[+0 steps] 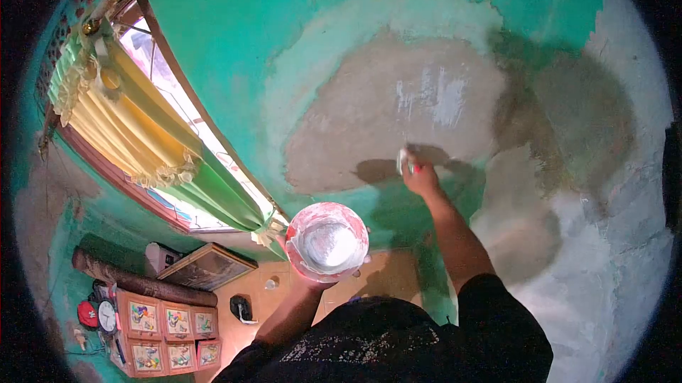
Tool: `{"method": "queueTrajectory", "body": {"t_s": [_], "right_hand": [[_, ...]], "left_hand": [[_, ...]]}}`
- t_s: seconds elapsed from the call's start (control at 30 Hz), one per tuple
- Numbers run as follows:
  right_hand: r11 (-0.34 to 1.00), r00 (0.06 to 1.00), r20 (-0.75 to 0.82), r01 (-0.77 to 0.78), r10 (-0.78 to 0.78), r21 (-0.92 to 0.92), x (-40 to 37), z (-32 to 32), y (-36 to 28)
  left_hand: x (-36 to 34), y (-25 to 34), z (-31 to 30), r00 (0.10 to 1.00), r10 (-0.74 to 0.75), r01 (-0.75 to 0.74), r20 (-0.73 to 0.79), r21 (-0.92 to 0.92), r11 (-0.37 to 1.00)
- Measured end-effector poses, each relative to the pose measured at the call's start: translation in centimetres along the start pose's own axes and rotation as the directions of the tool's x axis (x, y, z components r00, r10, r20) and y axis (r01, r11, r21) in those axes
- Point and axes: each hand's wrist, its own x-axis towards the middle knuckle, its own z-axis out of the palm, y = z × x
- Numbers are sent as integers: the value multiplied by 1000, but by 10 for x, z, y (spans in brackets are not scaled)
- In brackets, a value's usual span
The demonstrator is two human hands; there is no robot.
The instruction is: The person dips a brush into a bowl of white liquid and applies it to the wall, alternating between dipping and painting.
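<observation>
In the head view, my left hand [307, 285] holds up a round pinkish-red tub [302, 259] from below and the side. White paint [332, 244] coats its inner wall and lies in its bottom. Raised to the wall, my right hand [422, 178] is closed round a small paintbrush [403, 159] with a whitish end; the fingers partly cover it, and contact with the wall is hard to make out. Around it is a bare grey-brown plaster patch [355, 113], with fresh white strokes [447, 95] higher up.
Left of the patch, yellow and green curtains [153, 127] hang at a window. Below stand a drawer cabinet [167, 337], a rolled mat [142, 280] and a framed picture [213, 267]. A small cup [271, 283] and a black bag [241, 308] lie on the tiled floor [284, 273].
</observation>
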Motion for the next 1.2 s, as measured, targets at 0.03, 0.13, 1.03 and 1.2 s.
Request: {"method": "queueTrajectory", "body": {"t_s": [0.03,0.13,1.03,1.2], "right_hand": [[995,998,-26,60,-62,-81,27,-4,-5],[931,922,-201,354,-332,84,79,-51,-55],[862,865,-341,455,-368,222,79,-86,-120],[775,671,-522,631,-527,29,94,-102,-143]], "left_hand": [[2,-4,7,999,21,-22,27,40,999],[4,-3,20,992,16,-31,126,120,992],[9,-14,34,980,-7,-11,197,89,996],[9,-14,35,969,-27,4,244,95,995]]}}
